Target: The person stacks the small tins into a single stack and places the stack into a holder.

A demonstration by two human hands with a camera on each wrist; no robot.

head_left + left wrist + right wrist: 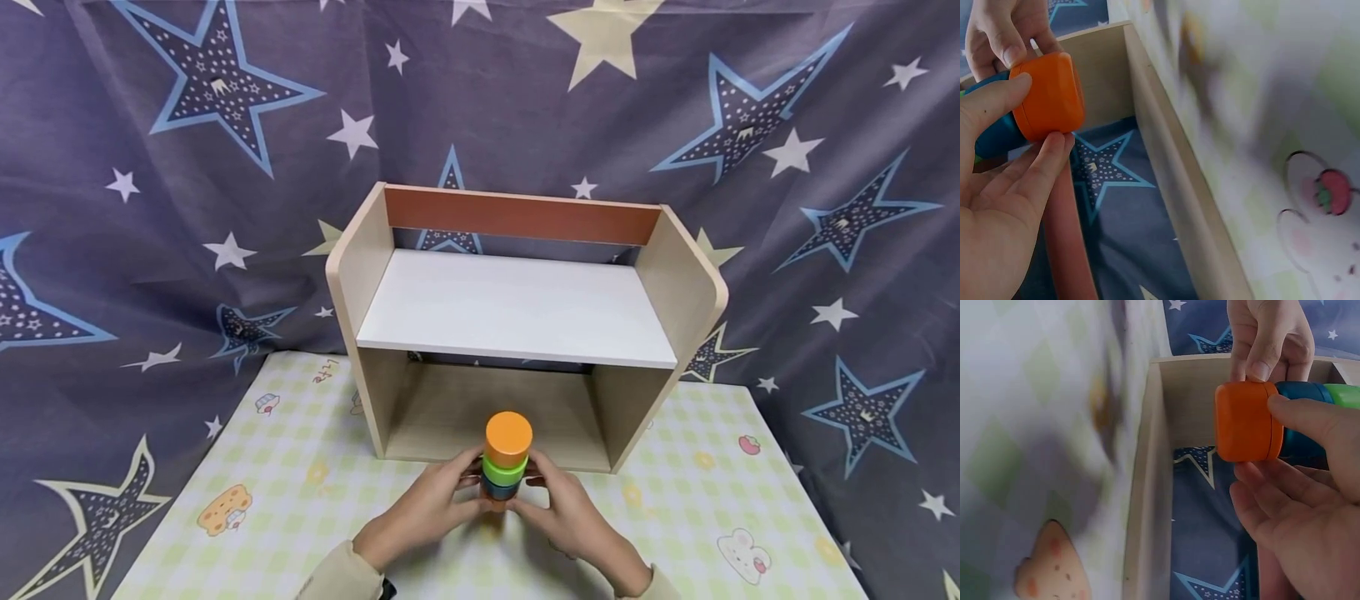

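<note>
In the head view an upright, rounded toy point(508, 440) shows an orange top, a bright green band and a dark blue band. The wrist views show its wide orange lower end point(1054, 97) and the blue part point(1305, 391) next to it. My left hand point(431, 504) grips it from the left, thumb and fingertips at the orange end. From the other side my right hand point(570, 508) holds the same end between thumb and fingers. The toy stands over the tablecloth, in front of the shelf's lower opening.
Just behind the hands stands a small wooden shelf unit point(660, 408) with a white middle board point(517, 304) and a reddish back rail point(517, 215). A checked tablecloth point(292, 492) with printed cartoons covers the table. Dark star-patterned fabric point(285, 208) hangs behind and at both sides.
</note>
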